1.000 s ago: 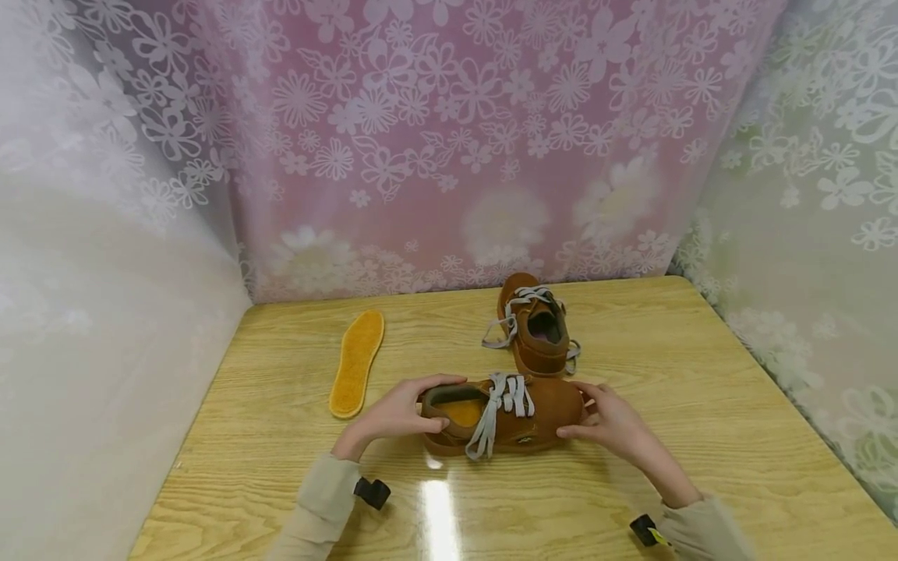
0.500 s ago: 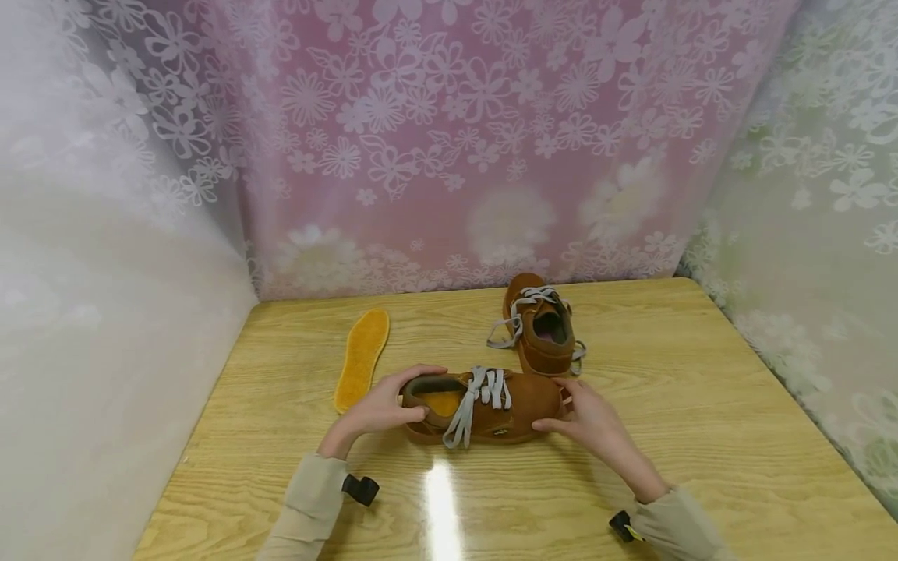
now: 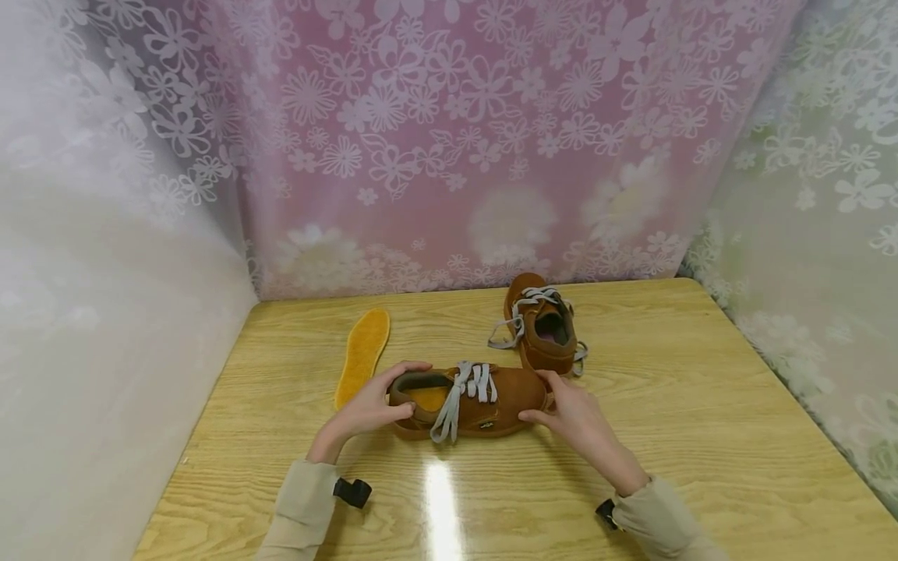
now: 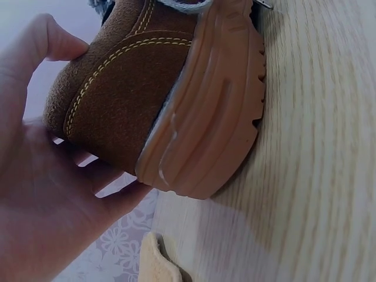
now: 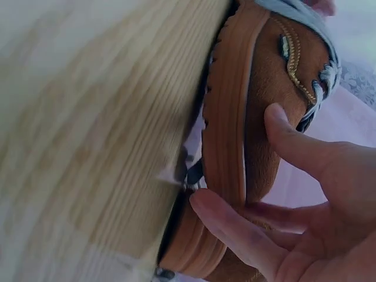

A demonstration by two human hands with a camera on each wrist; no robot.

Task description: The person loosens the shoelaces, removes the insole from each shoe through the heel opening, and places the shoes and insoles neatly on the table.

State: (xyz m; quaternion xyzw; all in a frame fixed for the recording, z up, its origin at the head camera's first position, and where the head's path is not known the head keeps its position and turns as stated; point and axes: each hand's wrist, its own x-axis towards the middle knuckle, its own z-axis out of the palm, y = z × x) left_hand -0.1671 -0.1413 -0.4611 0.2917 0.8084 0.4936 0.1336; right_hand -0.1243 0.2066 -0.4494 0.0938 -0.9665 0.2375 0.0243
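The heel of the nearer brown lace-up shoe [image 3: 515,393] is clasped by the left hand [image 3: 365,409], its grip spread to the heel's width, with the thumb pressed at the collar. The toe is held by the right hand [image 3: 578,413], its grip parted around the toe cap. The shoe is set crosswise above the table [image 3: 652,366], below the second brown shoe [image 3: 550,361]; whether full contact is made with the wood cannot be told.

Compared with a second ago, the shoe has been shifted leftward by both hands, and the lower end of the loose orange insole [image 3: 365,351], then fully seen, is now covered.

By the head view alone, the orange lining [image 3: 426,399] inside the shoe is revealed. In the left wrist view, the yellow stitching [image 4: 129,47] at the heel and the notched sole [image 4: 205,111] are shown closely. In the right wrist view, a fingertip is seen placed against the sole's edge, and a bright gap is shown beneath the toe.
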